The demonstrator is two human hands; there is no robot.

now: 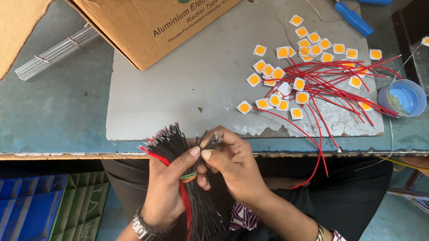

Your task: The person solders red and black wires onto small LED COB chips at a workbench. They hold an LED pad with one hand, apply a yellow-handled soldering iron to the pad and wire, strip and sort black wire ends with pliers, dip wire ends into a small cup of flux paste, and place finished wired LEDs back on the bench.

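While gripped, wire bundle [180, 173] betw. L fingers [179, 161]

Between the cardboard box [146, 10] and the scattered square yellow chips [299, 66], the grey sheet [186, 93] on the surface lies bare and gives open room. To the right, loose red wires [338, 84] cross the chips and block the way toward the small blue cup [402, 98].

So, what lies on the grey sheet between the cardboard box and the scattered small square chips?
In the head view, the grey sheet between the cardboard box and the square chips is bare, apart from small dark specks.
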